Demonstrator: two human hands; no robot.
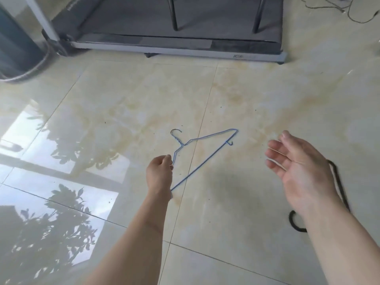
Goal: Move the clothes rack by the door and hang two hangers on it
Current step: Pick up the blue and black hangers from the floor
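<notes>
The left hand (160,168) is closed, and its fingers (167,158) are clamped on one sloping shoulder of a thin blue wire hanger (202,157). The hanger is over the glossy tiled floor (236,95), near the middle of the view; whether its far end touches the floor or is a little above it cannot be told. Its dark hook (176,131) points away from the person, and the long bottom bar runs from the left wrist up to the far right corner, where a small side hook sticks out.

The right hand (296,163) is well apart from the hanger, on the right. Its palm is turned toward the left and its fingers (276,155) are spread apart, holding nothing. Behind the right wrist a dark, thicker curved thing (337,177) lies on the floor; most of it is hidden by the arm, so it is not clear what it is.

At the top of the view there is a treadmill (176,41) with two dark tube legs (173,15) standing on its belt. A thin cable (349,11) lies on the floor at the top right.
</notes>
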